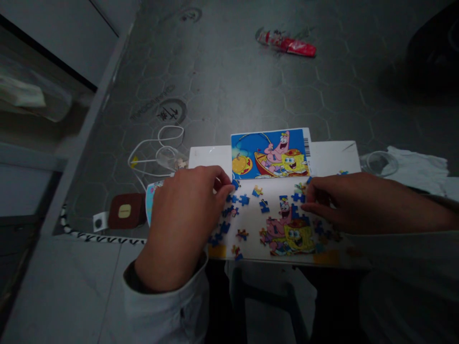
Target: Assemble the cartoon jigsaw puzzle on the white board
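A partly joined jigsaw puzzle (292, 234), with a pink starfish and a yellow sponge figure, lies on a white board (251, 217). My left hand (190, 215) reaches in over the board's left side. Its thumb and forefinger pinch a small blue puzzle piece (235, 184). At the puzzle's upper right, my right hand (335, 200) has its fingers curled close together; what they hold is hidden. Loose pieces lie about, among them a yellow-and-blue piece (257, 191) and a dark blue piece (264, 206). Behind them lies the reference picture card (270, 154).
Left of the board are a brown box (126, 211) and a white cable (138, 143). A clear round container (382, 163) and white tissue (418, 165) lie to the right. Farther off, a red wrapper (299, 48) rests on the grey patterned surface (229, 86).
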Tool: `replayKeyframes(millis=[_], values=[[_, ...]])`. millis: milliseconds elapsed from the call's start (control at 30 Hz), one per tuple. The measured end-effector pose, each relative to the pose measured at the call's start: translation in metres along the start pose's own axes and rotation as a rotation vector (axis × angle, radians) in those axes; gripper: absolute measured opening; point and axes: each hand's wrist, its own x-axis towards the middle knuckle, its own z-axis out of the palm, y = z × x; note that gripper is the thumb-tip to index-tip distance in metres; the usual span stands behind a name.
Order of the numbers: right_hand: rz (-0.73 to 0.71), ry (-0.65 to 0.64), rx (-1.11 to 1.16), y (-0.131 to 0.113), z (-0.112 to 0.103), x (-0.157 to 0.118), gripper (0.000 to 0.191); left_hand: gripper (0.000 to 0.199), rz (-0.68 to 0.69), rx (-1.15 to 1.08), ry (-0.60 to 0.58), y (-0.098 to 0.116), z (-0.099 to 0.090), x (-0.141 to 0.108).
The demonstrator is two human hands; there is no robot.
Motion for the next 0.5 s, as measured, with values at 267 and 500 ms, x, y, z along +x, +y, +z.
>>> replayKeyframes(millis=[267, 500], values=[[0.048, 0.008, 0.001, 0.0047, 0.001, -0.0011, 0.024, 0.028, -0.042, 0.004, 0.06, -0.0114, -0.0023, -0.001], [-0.008, 0.02, -0.002, -0.0016, 0.0063, 0.0015, 0.022, 0.022, -0.015, -0.093, 0.09, -0.0056, 0.0, 0.008]])
